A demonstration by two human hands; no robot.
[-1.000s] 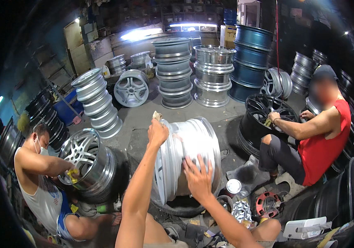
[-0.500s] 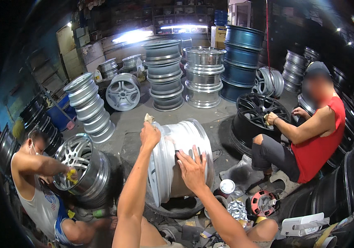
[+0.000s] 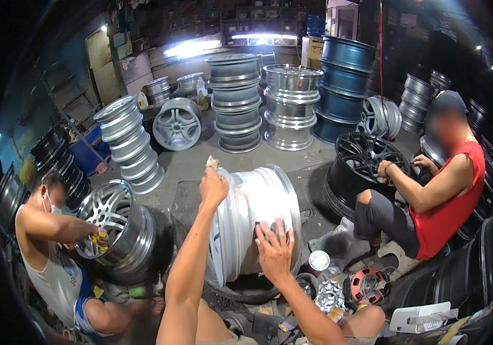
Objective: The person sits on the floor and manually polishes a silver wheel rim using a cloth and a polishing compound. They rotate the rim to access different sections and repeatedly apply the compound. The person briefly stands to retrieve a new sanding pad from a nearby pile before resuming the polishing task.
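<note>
A silver car wheel rim lies on its side in front of me, on top of a dark tyre. At the rim's upper left edge my left hand is closed around a crumpled beige cloth-like piece, whose end sticks up above the fist. My right hand lies on the right part of the barrel with its fingers spread. A small dark patch shows beside its fingertips; I cannot tell what it is.
A person at left wipes a silver rim with a yellow cloth. Another, in red, works at a black rim. Stacked rims stand behind. An open can and a red reel lie at right.
My right hand has slid slightly down the barrel towards me. My left hand keeps its grip near the rim's edge. The whole view has shifted a little.
</note>
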